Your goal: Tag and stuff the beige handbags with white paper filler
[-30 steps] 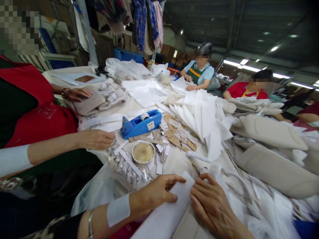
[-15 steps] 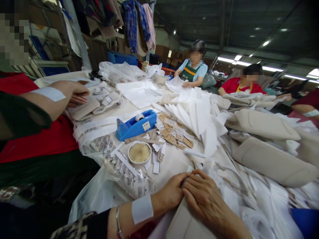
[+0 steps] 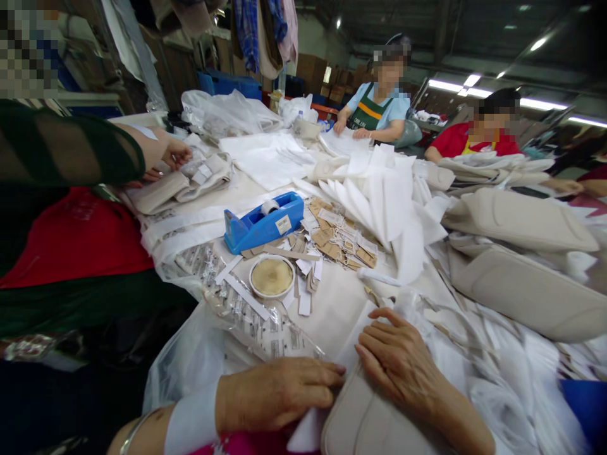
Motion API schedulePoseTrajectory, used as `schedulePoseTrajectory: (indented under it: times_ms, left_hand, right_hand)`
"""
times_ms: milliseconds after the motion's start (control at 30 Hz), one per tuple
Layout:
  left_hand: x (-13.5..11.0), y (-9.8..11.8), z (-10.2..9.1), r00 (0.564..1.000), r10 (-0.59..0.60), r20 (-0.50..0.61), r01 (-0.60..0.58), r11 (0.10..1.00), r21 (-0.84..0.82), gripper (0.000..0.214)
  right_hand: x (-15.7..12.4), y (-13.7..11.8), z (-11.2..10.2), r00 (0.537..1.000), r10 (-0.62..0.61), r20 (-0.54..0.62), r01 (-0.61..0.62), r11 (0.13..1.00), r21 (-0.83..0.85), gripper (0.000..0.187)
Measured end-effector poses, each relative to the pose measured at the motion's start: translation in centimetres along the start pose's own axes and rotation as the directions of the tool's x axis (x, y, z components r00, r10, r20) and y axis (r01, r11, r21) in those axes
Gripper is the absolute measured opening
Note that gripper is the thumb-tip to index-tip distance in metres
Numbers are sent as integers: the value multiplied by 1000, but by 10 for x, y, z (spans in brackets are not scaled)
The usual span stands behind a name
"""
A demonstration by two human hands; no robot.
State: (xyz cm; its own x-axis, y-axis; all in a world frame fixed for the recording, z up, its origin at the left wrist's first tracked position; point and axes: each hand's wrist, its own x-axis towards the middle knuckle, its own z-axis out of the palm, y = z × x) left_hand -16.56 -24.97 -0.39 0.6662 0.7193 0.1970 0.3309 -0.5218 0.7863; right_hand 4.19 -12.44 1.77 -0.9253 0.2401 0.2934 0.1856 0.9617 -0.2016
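My left hand [image 3: 277, 393], with a white cuff and a thin bangle on the wrist, lies flat at the bottom edge of the view, fingertips next to a beige padded fabric piece [image 3: 365, 423]. My right hand [image 3: 398, 366] rests with spread fingers on that piece's upper edge and the white sheet [image 3: 353, 338] behind it. Neither hand visibly grips anything. A clear plastic bag of printed labels [image 3: 251, 322] lies just above my left hand.
A blue tape dispenser [image 3: 263, 222], a round tin [image 3: 272, 277] and scattered cardboard tags [image 3: 336, 237] sit ahead on the cluttered table. White fabric [image 3: 379, 196] and beige padded pieces [image 3: 521, 291] are heaped right. A co-worker's hand [image 3: 175, 155] reaches over folded pieces at left; other workers sit opposite.
My left hand has moved apart from my right and lies flatter, lower left. My right hand has shifted up the beige piece. The co-worker's arm at left has drawn back toward the far side.
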Motion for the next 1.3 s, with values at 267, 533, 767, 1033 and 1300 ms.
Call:
schedulePoseTrajectory:
  times_ms: [267, 533, 767, 1033, 1300]
  left_hand:
    - [15, -6, 15, 976, -169, -140, 150, 979, -137, 30]
    - [22, 3, 22, 828, -499, -254, 406, 848, -342, 34]
    - [11, 3, 24, 874, -441, -202, 377, 879, -292, 20]
    - [36, 6, 26, 737, -613, -284, 504, 778, -375, 31]
    - [62, 4, 14, 663, -685, -302, 663, 724, -189, 34]
  right_hand:
    - [-1, 4, -3, 1000, -16, 1, 16, 998, 66, 28]
    - [-1, 4, -8, 1000, -18, 9, 17, 995, 99, 27]
    - [-1, 5, -6, 1000, -23, 14, 21, 996, 88, 29]
    - [1, 3, -11, 1000, -21, -12, 22, 994, 106, 22]
    - [4, 0, -17, 998, -62, 29, 56, 983, 176, 15]
